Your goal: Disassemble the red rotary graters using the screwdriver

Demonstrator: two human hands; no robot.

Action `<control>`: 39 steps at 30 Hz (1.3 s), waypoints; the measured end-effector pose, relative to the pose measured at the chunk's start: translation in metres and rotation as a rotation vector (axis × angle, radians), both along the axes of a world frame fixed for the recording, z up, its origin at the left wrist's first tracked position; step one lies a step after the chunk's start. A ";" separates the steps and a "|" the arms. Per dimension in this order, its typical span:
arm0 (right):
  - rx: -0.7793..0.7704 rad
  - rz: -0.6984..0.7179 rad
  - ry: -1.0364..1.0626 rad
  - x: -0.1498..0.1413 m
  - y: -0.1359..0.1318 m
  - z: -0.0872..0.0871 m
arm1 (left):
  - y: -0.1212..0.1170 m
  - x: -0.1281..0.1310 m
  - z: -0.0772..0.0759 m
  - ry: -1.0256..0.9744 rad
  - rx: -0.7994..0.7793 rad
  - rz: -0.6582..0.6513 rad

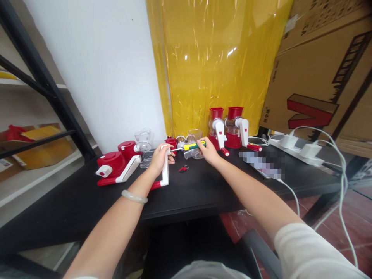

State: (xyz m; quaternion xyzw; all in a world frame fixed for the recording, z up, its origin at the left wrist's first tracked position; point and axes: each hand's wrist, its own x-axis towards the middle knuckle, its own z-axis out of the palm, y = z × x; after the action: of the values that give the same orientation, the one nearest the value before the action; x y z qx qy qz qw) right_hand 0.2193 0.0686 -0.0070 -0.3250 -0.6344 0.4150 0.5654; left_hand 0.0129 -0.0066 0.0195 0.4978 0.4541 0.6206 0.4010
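Note:
My left hand [161,158] is closed around the top of a white crank handle [165,172], whose red grip hangs down toward the table. In my right hand [208,151] is a screwdriver [190,146] with a yellow and green handle. Its metal shaft points left and reaches the crank's upper end at my left fingers; whether the tip sits in a screw is too small to tell. Small red and black parts [183,169] lie on the table between my hands. Just behind the screwdriver stands a clear plastic housing [195,136].
Two red and white rotary graters [235,128] stand at the back right. Red bases [112,164] with a white crank lie at left, beside another clear housing [143,139]. A phone [261,164] on a cable and a power strip [296,151] occupy the right side of the black table [200,197].

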 end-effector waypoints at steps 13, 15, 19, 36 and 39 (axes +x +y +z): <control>-0.120 -0.028 0.059 -0.002 -0.001 0.006 | -0.001 0.002 0.001 0.020 -0.029 0.027; -0.131 -0.018 0.065 -0.002 -0.001 0.006 | -0.002 0.002 0.002 0.016 -0.024 0.026; -0.136 0.000 0.081 -0.002 0.000 0.005 | -0.002 0.002 0.002 0.007 -0.009 0.009; 0.057 0.028 0.011 0.006 0.000 0.004 | -0.002 0.001 0.002 0.008 -0.012 0.003; 0.061 0.037 -0.050 0.006 -0.001 0.002 | 0.000 0.000 0.001 0.006 -0.023 0.034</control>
State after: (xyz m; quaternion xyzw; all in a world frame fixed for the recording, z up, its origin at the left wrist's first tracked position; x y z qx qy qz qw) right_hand 0.2255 0.0672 -0.0046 -0.3059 -0.6668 0.3975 0.5511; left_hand 0.0126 -0.0068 0.0208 0.4872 0.4709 0.6206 0.3947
